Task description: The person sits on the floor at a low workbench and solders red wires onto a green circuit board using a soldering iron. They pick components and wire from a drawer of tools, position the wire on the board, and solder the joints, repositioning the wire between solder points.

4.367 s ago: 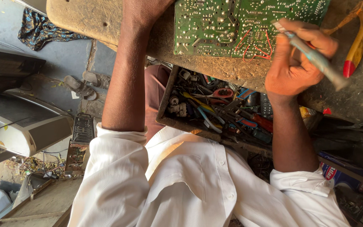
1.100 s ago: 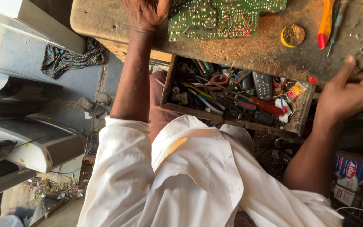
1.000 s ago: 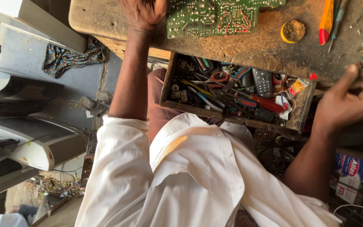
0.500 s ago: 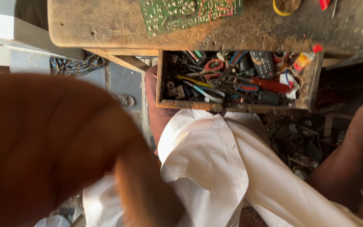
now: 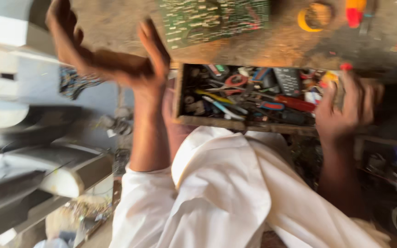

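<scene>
Fingers (image 5: 72, 50) spread, L hand (image 5: 111, 59) raised, R hand (image 5: 345, 108) on drawer (image 5: 253, 121)

White short-sleeved shirt (image 5: 235, 197), creased; forearms bare.

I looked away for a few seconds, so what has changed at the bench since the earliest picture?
The right hand no longer holds the tool it had over the circuit board; it has dropped to the right end of the open drawer. The left hand has come off the bench top and hangs blurred in front of its edge. The board stays on the bench, and the drawer stays open and full of tools.
</scene>
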